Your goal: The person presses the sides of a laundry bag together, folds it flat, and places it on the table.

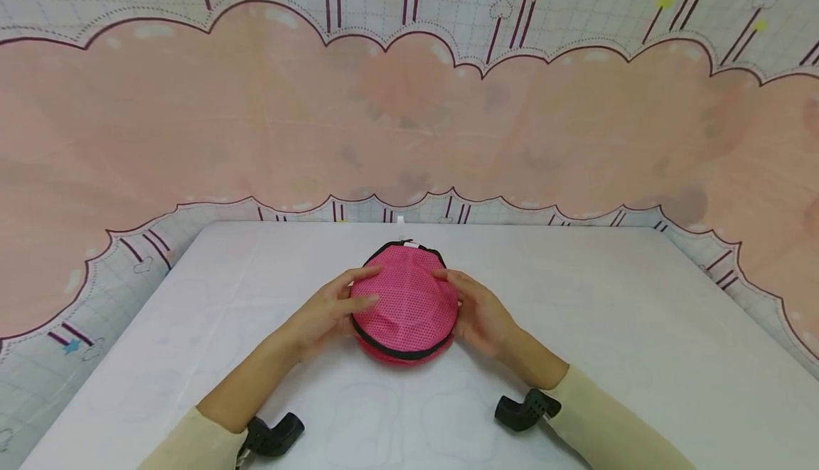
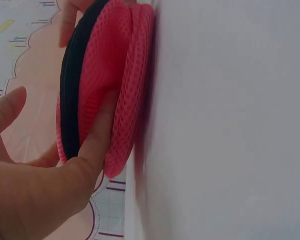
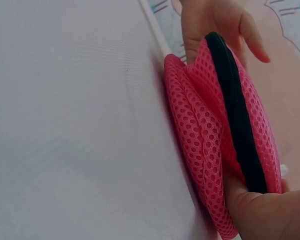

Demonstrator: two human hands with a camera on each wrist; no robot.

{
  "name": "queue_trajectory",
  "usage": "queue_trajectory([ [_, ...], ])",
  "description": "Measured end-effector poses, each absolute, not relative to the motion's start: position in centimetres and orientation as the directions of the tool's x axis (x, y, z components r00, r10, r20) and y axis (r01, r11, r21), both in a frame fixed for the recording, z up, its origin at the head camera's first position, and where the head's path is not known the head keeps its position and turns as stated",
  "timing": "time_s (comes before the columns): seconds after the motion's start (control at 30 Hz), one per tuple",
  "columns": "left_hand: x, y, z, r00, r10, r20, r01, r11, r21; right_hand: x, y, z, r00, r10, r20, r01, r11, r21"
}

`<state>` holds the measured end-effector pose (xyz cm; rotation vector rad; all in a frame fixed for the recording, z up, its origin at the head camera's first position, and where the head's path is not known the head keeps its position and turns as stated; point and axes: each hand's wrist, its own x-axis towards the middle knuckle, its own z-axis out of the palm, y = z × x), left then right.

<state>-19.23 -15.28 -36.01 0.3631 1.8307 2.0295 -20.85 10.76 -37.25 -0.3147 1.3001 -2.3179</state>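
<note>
Both hands, L (image 1: 329, 310) & R (image 1: 480, 313), grasp pink mesh pouch (image 1: 404, 298); underside hidden on table (image 1: 608, 328).

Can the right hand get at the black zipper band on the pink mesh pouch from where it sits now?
Probably yes. The right hand already holds the pink mesh pouch at its side, and the black zipper band runs bare right beside its fingers; the left hand grips the opposite side.
</note>
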Motion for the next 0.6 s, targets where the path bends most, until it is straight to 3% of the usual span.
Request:
queue_trajectory([
  [0.43,-18.9,-15.6,-34.8,-0.937,0.346,-0.053,-0.003,0.143,0.99,-20.9,10.9,-36.9,-0.879,-0.474,-0.047,0.256,-0.386,-0.886],
  [0.6,-18.7,-15.7,-34.2,-0.953,0.301,-0.015,0.065,0.254,0.965,-20.9,11.0,-36.3,-0.906,-0.42,-0.045,0.166,-0.255,-0.953],
])
